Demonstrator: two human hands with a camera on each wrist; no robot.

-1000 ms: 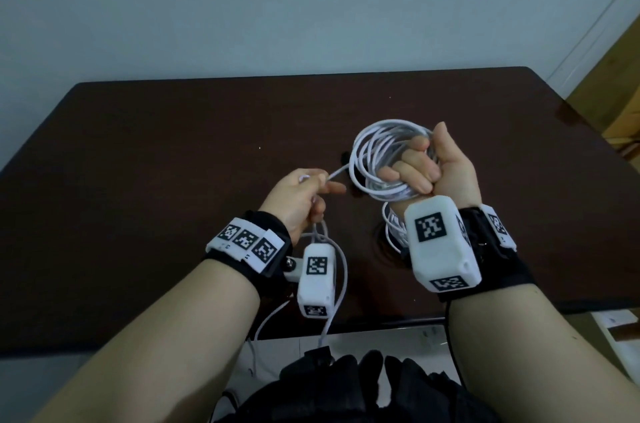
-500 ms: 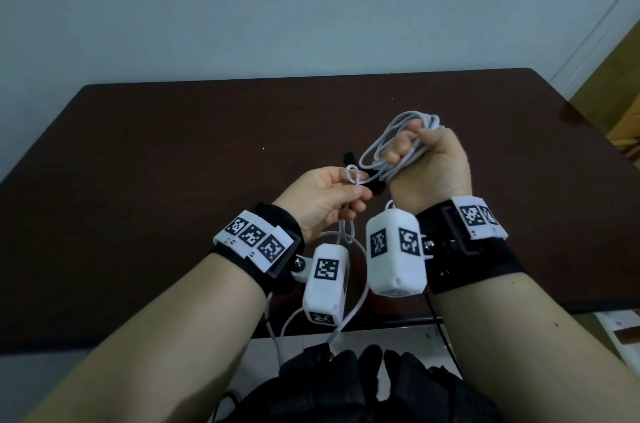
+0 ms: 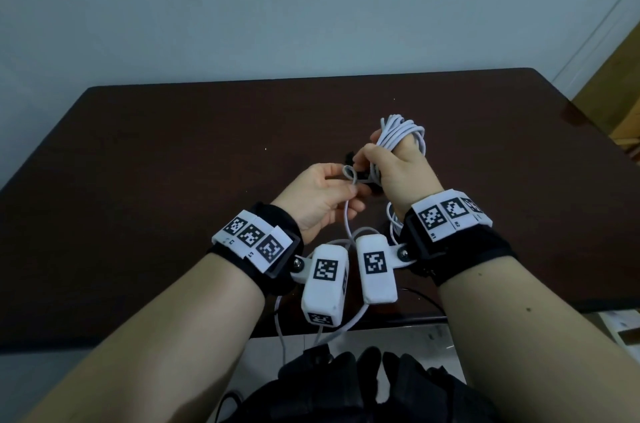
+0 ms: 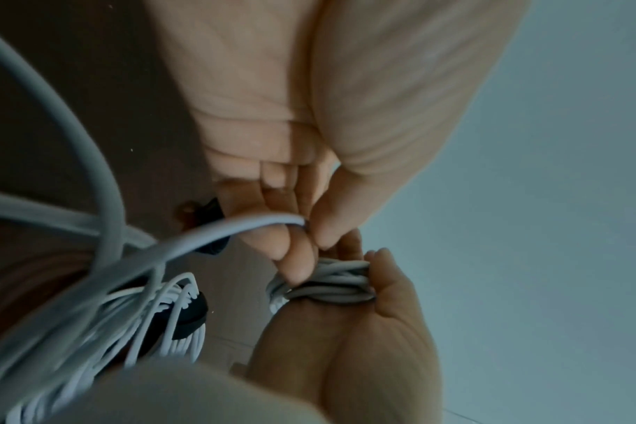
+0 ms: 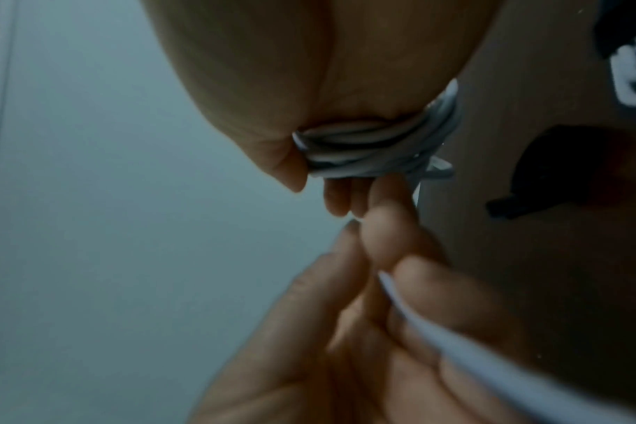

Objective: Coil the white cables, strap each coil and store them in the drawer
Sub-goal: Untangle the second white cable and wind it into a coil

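Observation:
My right hand [image 3: 398, 173] grips a bundle of white cable loops [image 3: 401, 131] in its fist above the dark table [image 3: 173, 162]. The loops cross its palm in the wrist views [image 4: 331, 284] [image 5: 367, 149]. Just to the left, my left hand [image 3: 325, 190] pinches the cable's free strand [image 4: 207, 235] between thumb and fingers. The strand makes a small loop at the pinch, then hangs down past the table's front edge. A second white coil [image 4: 171, 312] with a black band lies on the table under my right wrist. No drawer is in view.
A small black strap-like piece [image 5: 570, 166] lies on the table just beyond my hands. A pale wall stands behind the table. Wooden furniture [image 3: 620, 103] is at the far right. Something black [image 3: 346, 381] sits below the table's front edge, near my body.
My right hand has turned over and closed the round coil into a narrow bundle. My left hand has moved right, up to the right hand, still pinching the strand.

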